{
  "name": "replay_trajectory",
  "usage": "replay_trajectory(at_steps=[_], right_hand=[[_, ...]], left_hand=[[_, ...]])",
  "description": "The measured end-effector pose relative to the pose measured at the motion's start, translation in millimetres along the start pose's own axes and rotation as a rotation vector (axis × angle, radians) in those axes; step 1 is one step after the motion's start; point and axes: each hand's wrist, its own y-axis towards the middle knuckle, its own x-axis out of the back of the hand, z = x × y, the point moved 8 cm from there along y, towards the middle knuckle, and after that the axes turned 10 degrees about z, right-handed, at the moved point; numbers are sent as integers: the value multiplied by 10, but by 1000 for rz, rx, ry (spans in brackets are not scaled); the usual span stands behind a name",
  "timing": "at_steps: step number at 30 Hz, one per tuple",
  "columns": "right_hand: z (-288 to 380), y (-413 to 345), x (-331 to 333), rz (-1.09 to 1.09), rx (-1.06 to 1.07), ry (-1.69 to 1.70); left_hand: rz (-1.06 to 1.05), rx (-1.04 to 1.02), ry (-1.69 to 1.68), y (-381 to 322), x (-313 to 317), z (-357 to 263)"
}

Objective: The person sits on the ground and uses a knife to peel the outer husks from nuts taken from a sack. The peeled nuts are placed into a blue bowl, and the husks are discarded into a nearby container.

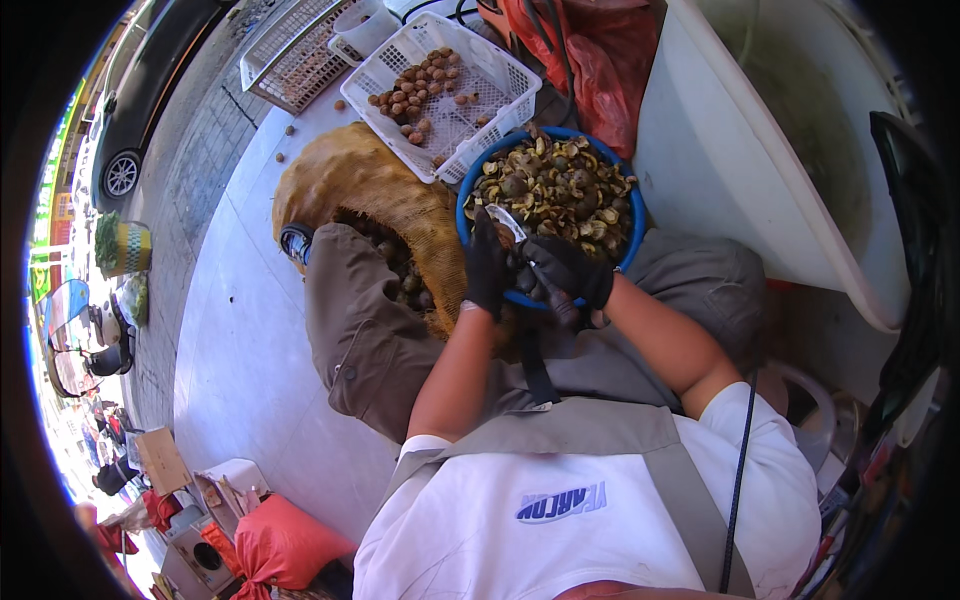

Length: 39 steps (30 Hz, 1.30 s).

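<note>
My left hand, in a black glove, holds a brown walnut over the near side of a blue basin. My right hand, also gloved in black, grips a knife by its dark handle. Its curved metal blade lies along the far side of the walnut, apparently touching it. Cut yellow-green husks and dark walnuts in their hulls fill the basin. To the left, an orange mesh sack gapes and shows dark hulled walnuts inside.
Beyond the basin, a white plastic crate holds brown walnuts. Another crate and a white plastic jug stand behind it. A large white tub rises at the right. A red bag lies at the lower left.
</note>
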Motion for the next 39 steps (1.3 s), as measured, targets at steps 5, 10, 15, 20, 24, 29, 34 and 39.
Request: replay_trajectory(at_steps=[5, 10, 15, 20, 24, 29, 34, 39], right_hand=[[51, -28, -162, 294, -45, 829], [283, -48, 164, -108, 92, 600], [223, -39, 399, -309, 282, -786], [594, -233, 29, -353, 49, -540], [483, -236, 49, -290, -12, -447], [441, -212, -37, -347, 42, -789], [406, -187, -63, -420, 121, -894], [239, -112, 0, -380, 441, -1161]], left_hand=[[116, 98, -622, 88, -120, 38], [282, 76, -864, 109, -185, 19], [243, -101, -889, 240, 102, -168], [492, 220, -2077, 47, -467, 113], [517, 636, -2400, 22, -466, -150], [528, 548, -2213, 69, -319, -273], [502, 463, -2125, 36, -304, -303], [415, 647, -2098, 96, -243, -469]])
